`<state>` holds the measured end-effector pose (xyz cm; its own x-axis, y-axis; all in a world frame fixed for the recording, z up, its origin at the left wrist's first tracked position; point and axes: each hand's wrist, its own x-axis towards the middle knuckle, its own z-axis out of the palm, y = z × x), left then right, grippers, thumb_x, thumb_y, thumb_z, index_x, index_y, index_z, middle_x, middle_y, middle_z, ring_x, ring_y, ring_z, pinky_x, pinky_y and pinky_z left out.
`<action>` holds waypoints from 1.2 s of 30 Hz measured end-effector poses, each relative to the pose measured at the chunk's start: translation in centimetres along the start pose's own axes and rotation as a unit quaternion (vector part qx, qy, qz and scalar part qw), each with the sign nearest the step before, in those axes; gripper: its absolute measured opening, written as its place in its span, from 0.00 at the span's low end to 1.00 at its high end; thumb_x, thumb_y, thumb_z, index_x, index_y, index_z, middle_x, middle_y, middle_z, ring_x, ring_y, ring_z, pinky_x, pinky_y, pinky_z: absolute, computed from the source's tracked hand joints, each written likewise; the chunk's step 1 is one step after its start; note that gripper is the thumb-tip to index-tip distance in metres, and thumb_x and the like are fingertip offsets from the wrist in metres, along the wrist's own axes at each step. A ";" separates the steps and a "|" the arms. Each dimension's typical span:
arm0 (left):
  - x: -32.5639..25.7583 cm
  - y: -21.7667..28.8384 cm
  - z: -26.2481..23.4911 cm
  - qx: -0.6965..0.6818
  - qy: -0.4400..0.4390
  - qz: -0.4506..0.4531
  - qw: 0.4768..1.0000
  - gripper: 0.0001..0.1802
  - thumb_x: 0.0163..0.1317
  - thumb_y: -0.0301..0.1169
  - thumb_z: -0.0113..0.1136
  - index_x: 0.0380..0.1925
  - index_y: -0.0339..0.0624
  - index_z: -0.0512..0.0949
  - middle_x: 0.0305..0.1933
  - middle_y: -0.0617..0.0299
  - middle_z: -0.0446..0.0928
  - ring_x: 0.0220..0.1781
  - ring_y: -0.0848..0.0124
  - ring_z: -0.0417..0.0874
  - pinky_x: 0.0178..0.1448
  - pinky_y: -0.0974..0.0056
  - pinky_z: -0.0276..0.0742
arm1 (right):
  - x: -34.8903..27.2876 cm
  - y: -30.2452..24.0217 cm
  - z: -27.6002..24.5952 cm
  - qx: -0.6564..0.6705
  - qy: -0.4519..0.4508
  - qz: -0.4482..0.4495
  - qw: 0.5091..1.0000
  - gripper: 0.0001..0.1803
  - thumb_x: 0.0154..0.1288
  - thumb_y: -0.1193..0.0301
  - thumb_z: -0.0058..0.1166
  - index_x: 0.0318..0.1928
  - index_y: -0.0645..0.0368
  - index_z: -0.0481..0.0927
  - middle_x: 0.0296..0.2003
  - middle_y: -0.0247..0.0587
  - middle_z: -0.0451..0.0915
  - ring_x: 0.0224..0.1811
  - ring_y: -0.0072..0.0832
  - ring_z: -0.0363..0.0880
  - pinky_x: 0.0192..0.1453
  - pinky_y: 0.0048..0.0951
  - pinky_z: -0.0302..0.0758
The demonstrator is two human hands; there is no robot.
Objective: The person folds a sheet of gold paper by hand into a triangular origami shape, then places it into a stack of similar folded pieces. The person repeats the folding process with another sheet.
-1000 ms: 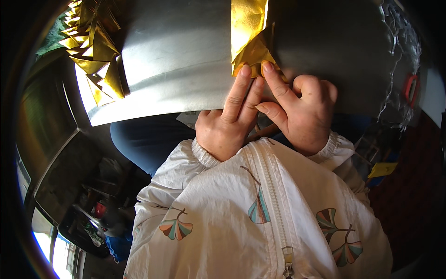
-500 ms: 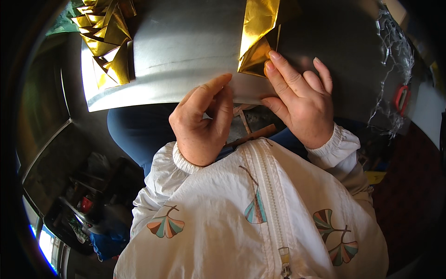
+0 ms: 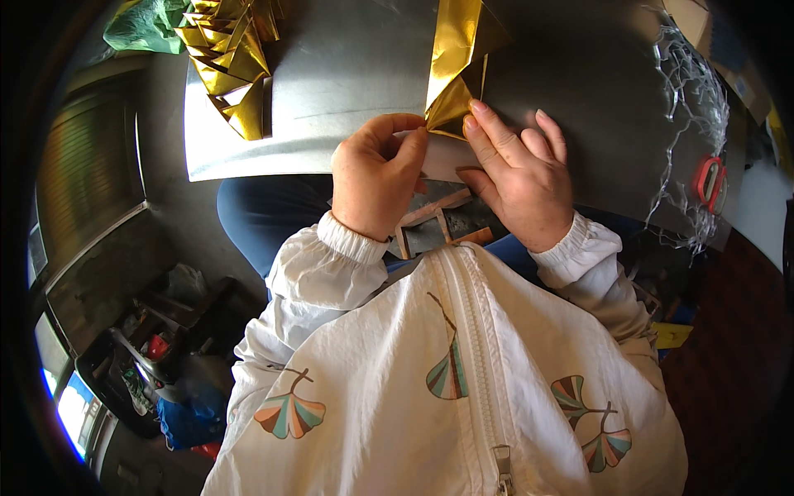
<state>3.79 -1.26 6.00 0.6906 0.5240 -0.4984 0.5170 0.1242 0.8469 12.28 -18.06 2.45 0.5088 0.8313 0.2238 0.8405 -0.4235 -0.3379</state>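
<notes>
A shiny gold foil paper strip [image 3: 452,50] lies on the grey metal tabletop [image 3: 347,58], its near end folded into a triangle. My left hand [image 3: 374,178] pinches the near left corner of that fold between thumb and fingertips. My right hand [image 3: 523,178] rests at the fold's right edge, index and middle fingers stretched out against the foil, the other fingers apart. To the left, folded gold foil pieces [image 3: 236,70] overlap in a pointed stack. The fingertips of my left hand partly hide the corner.
At the right lie tangled clear strands [image 3: 691,83] and a red-handled tool [image 3: 709,183], perhaps scissors. A green plastic bag [image 3: 149,31] sits at the far left, a cardboard box [image 3: 689,21] at the far right. The tabletop's near edge curves above my knees.
My left hand has moved right and taken hold of the foil's near left corner. My right hand stays at the fold. The whole view has shifted slightly.
</notes>
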 end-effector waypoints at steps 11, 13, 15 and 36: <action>0.6 0.0 0.2 -0.029 -0.008 0.000 1.000 0.13 0.67 0.30 0.60 0.46 0.32 0.80 0.29 0.61 0.81 0.22 0.78 0.80 0.27 0.75 0.77 | 0.0 0.2 0.1 0.015 0.020 -0.014 1.000 0.27 0.57 0.62 0.66 0.56 0.58 0.81 0.61 0.35 0.76 0.44 0.28 0.75 0.70 0.46 0.60; 0.6 0.1 0.3 -0.022 0.005 0.001 1.000 0.13 0.67 0.30 0.60 0.45 0.32 0.80 0.29 0.61 0.81 0.22 0.78 0.80 0.27 0.75 0.77 | 0.0 0.3 0.2 0.017 0.023 -0.016 0.999 0.27 0.57 0.61 0.66 0.56 0.58 0.81 0.62 0.35 0.75 0.44 0.29 0.75 0.70 0.47 0.61; 0.6 0.1 0.4 -0.020 0.006 -0.007 1.000 0.13 0.67 0.30 0.60 0.45 0.31 0.80 0.29 0.61 0.81 0.22 0.78 0.80 0.27 0.75 0.78 | 0.0 0.3 0.3 0.018 0.024 -0.019 0.999 0.27 0.57 0.61 0.66 0.57 0.59 0.81 0.62 0.35 0.75 0.44 0.29 0.75 0.70 0.47 0.61; 1.6 0.9 -0.1 0.046 -0.047 -0.048 0.997 0.12 0.65 0.31 0.62 0.39 0.30 0.80 0.24 0.61 0.81 0.19 0.75 0.82 0.22 0.73 0.77 | 0.2 0.8 0.4 0.028 0.028 -0.035 0.999 0.23 0.59 0.63 0.64 0.54 0.59 0.81 0.60 0.36 0.75 0.45 0.30 0.76 0.69 0.47 0.63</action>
<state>5.32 -0.19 5.94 0.6770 0.4324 -0.5955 0.6249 0.0896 0.7755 12.94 -18.11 1.83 0.4607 0.8361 0.2978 0.8629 -0.3435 -0.3707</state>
